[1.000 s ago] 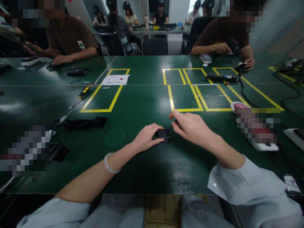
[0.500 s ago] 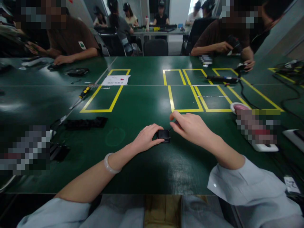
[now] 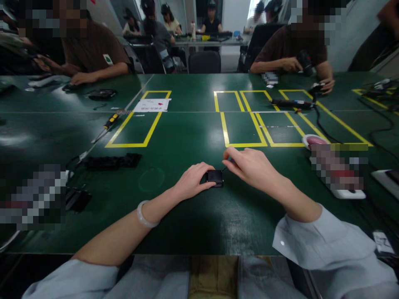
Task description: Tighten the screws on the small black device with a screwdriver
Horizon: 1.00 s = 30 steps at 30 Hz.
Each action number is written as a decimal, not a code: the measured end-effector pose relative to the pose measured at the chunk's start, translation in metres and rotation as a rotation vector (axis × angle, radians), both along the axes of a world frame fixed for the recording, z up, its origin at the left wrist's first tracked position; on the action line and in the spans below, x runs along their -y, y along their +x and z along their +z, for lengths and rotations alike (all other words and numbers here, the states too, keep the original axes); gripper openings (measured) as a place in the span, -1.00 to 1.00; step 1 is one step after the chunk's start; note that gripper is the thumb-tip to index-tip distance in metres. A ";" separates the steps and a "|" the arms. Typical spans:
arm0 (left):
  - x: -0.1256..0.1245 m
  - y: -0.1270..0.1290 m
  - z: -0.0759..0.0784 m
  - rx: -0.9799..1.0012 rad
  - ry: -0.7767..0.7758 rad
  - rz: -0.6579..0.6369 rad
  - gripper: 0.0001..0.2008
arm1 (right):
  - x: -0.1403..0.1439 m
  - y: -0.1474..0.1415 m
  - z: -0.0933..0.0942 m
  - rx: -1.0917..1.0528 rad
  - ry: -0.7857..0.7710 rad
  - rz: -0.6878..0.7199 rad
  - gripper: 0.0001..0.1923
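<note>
A small black rectangular box (image 3: 215, 177) lies on the green table in front of me. Thumb and fingers of my left hand (image 3: 195, 178) are wrapped round its left side and hold it there. To the right, my right hand (image 3: 251, 167) is closed in a pinch. From its fingertips a thin dark tool (image 3: 223, 169) points at the box's upper right corner; most of it is hidden in the fingers, and I cannot tell whether its tip touches the box.
Left of my hands lies a long black part (image 3: 112, 161), with a yellow-black screwdriver (image 3: 112, 120) beyond. A black power tool (image 3: 293, 103) with a cable lies at the right, behind a white-edged device (image 3: 349, 193). Co-workers sit across the table (image 3: 187, 128), marked with yellow tape.
My hands and the box stay almost in place; my right fingers have shifted very slightly. At the far right, a person in dark clothes has moved further right.
</note>
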<state>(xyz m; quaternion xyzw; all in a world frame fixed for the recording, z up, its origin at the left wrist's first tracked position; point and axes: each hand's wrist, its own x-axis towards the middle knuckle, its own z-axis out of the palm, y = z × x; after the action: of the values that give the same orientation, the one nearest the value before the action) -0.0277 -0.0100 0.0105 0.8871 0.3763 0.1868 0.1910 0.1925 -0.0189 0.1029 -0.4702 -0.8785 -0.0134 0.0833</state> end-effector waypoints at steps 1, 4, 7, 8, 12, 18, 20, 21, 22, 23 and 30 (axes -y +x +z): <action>0.000 0.000 0.000 -0.003 -0.003 0.000 -0.62 | 0.000 0.000 0.000 0.005 -0.001 -0.004 -0.76; 0.001 0.000 0.002 -0.003 -0.011 0.001 -0.63 | 0.000 0.000 0.001 -0.018 -0.001 0.001 -0.79; 0.001 0.001 0.002 0.012 -0.006 0.006 -0.63 | 0.000 0.000 0.000 -0.039 -0.002 0.010 -0.79; 0.001 0.001 0.002 0.013 -0.004 0.007 -0.63 | 0.000 0.001 0.000 -0.033 -0.005 0.011 -0.79; 0.001 0.000 0.001 0.002 -0.003 0.006 -0.62 | -0.001 0.001 0.001 0.023 -0.014 -0.006 -0.74; 0.001 0.000 0.000 0.007 -0.003 0.003 -0.63 | 0.000 0.000 0.000 -0.024 0.016 -0.001 -0.79; 0.000 0.000 -0.001 0.005 -0.002 0.005 -0.63 | 0.000 0.001 0.000 -0.036 0.013 0.013 -0.79; 0.000 0.000 -0.001 0.006 -0.001 0.006 -0.62 | 0.000 0.001 0.000 -0.031 0.008 0.015 -0.78; 0.000 0.000 -0.001 0.005 -0.002 0.006 -0.62 | 0.000 0.001 0.000 -0.020 0.002 0.014 -0.77; 0.000 0.000 -0.001 0.002 -0.004 0.006 -0.61 | 0.000 0.001 0.000 -0.006 -0.002 0.008 -0.76; 0.000 0.000 0.000 0.006 -0.008 0.005 -0.62 | 0.000 0.000 0.000 -0.032 0.016 0.006 -0.78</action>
<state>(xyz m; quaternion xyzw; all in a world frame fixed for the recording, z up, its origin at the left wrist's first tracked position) -0.0280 -0.0104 0.0110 0.8849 0.3788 0.1884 0.1951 0.1924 -0.0193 0.1032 -0.4673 -0.8782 -0.0125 0.1012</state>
